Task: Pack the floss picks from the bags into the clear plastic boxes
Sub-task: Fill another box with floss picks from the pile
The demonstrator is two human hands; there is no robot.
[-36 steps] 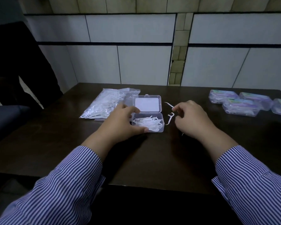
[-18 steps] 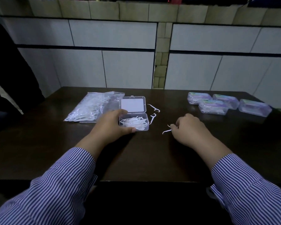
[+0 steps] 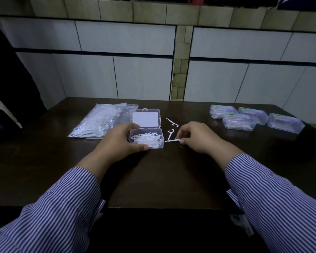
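We've got the left hand (image 3: pixel 120 141) curled around the open clear box (image 3: pixel 146 140) so it won't slide on the tabletop (image 3: pixel 162 176), while the right hand (image 3: pixel 195 137) keeps a pinch grip on a stray floss pick (image 3: pixel 171 141) right beside the box, probably ready to drop in.

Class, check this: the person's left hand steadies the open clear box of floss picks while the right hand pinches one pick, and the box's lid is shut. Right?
Not quite. The head view shows the lid folded open behind the box. The rest holds: left hand steadies it, right hand pinches a pick.
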